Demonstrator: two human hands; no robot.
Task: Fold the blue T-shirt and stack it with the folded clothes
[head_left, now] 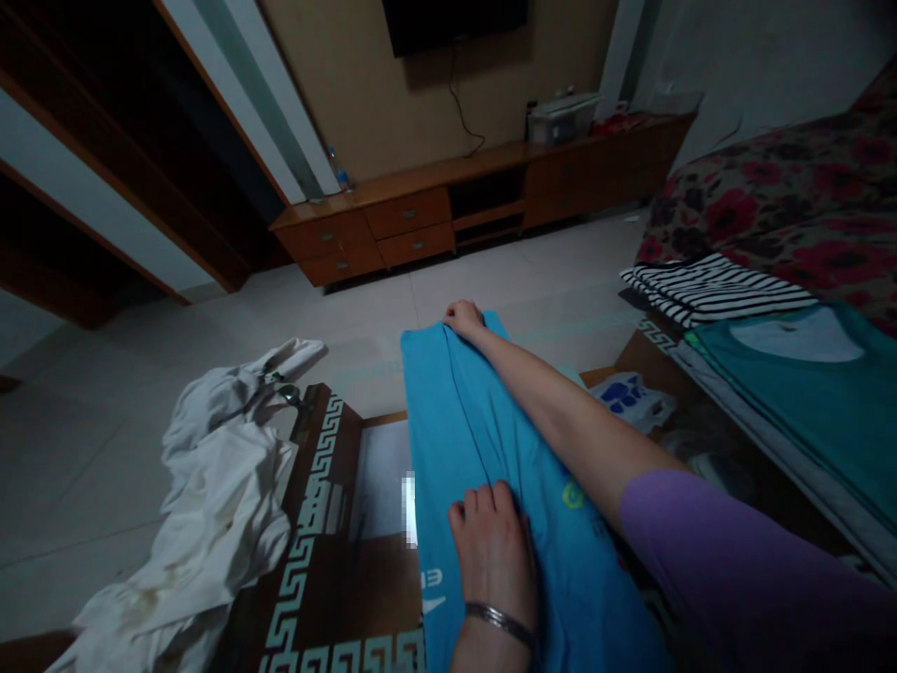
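Note:
A bright blue T-shirt (pixel 448 421) with small white and yellow prints lies spread over a glass-topped table, one side folded over lengthwise. At its far hem my right hand (pixel 463 319) pinches the cloth, the arm stretched across the shirt. Nearer to me, my left hand (pixel 494 547), with a bracelet at the wrist, has its fingers curled on the folded edge and grips the fabric there. The shirt's near end runs out of view at the bottom.
Crumpled white clothes (pixel 231 477) hang over the table's left side. On the right lie a folded teal shirt (pixel 791 393) and a black-and-white striped garment (pixel 715 288), beside a floral sofa (pixel 771 201). A plastic bag (pixel 634 400) shows under the glass. A wooden TV cabinet (pixel 413 215) stands beyond.

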